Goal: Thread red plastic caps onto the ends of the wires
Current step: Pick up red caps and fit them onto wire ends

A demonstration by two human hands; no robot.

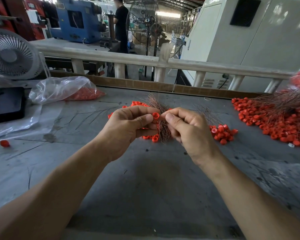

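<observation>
The left hand (128, 125) pinches one red plastic cap (155, 116) between thumb and forefinger, its open mouth turned right, while its lower fingers curl round a bundle of copper wires (163, 130) that fans out far behind the knuckles; the right hand (189, 129) closes thumb and forefinger on what looks like a single wire end just beside the cap, though the strand itself is too fine to make out; the cap should be light, rigid and a little slick, so hold it by its side wall; the wire seems thin and springy and likely to buckle, so grip it close to the tip; loose caps (222, 133) lie near right on the grey bench (145, 179), and capped wires (275, 118) are heaped far right
</observation>
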